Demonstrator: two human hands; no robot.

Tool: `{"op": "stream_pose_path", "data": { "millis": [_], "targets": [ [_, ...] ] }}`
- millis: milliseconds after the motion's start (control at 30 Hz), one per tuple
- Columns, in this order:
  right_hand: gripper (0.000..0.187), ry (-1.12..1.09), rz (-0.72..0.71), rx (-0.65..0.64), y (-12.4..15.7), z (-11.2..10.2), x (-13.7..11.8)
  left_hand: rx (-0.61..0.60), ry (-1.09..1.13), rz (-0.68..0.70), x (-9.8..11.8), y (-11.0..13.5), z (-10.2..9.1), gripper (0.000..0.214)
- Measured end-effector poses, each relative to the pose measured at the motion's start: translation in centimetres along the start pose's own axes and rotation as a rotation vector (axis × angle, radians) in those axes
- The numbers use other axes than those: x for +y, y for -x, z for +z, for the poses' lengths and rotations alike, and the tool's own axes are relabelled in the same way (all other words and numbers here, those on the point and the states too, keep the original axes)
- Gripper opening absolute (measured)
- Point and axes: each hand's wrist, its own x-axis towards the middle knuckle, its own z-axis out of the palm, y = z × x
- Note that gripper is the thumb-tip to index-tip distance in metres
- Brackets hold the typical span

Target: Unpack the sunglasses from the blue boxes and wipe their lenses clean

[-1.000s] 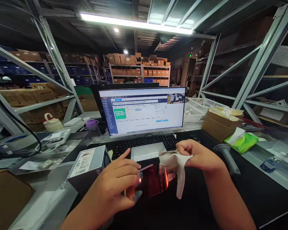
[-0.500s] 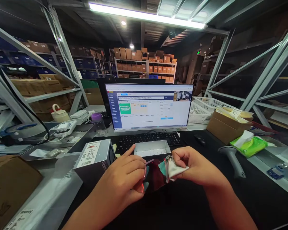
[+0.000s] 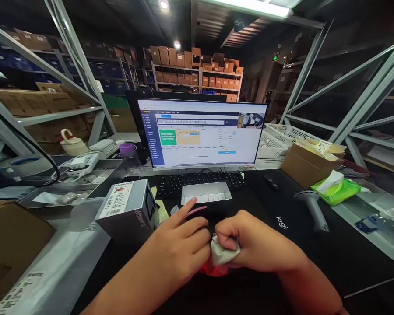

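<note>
Dim ceiling (image 3: 212, 31), lit tube (image 3: 265, 7), metal uprights (image 3: 76, 52), shelves (image 3: 177, 67) of cardboard boxes (image 3: 172, 57)

And we're in a warehouse: brown cardboard cartons (image 3: 172, 57) line pale metal shelves (image 3: 200, 81), a wide lit monitor (image 3: 197, 140) behind the black mat (image 3: 261, 201), grey pistol-shaped scanner (image 3: 312, 210) near its right edge.

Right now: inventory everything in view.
Flat monitor: 1, black-framed, centre
Plastic keyboard: 1, black, below monitor
Shallow open box: 1, white, before keyboard
Printed rectangular carton: 1, grey, left
Lidded bottle: 1, clear/purple, left rear
Computer mouse: 1, black, right
Handheld scanner: 1, grey, right
Tissue pack: 1, green, right
Perforated baskets: 2+, white, right rear
Shelved boxes: many, brown, background
Glossy piece: 1, red, lower centre, mostly hidden
Crumpled cloth: 1, off-white, centre
Left hand: 1, bare, centre
Right hand: 1, bare, centre, gripping cloth
</note>
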Motion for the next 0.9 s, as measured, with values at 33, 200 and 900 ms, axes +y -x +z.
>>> {"op": "stream_pose_path", "data": {
  "millis": [33, 200, 900],
  "targets": [
    [0.041, -0.036, -0.032, -0.04, -0.2, -0.5, 0.3, 0.01, 0.006, 0.0, -0.3, 0.0, -0.3, 0.022],
    [0.04, -0.209, -0.091, -0.278, -0.9, -4.3, 2.9, 0.005, 0.051, -0.053, -1.3, 0.1, -1.2, 0.009],
    [0.046, -0.4, 0.03, 0.166, -0.8, -6.3, 4.2, 0.119, 0.128, -0.229, -1.3, -0.6, -0.4, 0.012]
  ]
}}
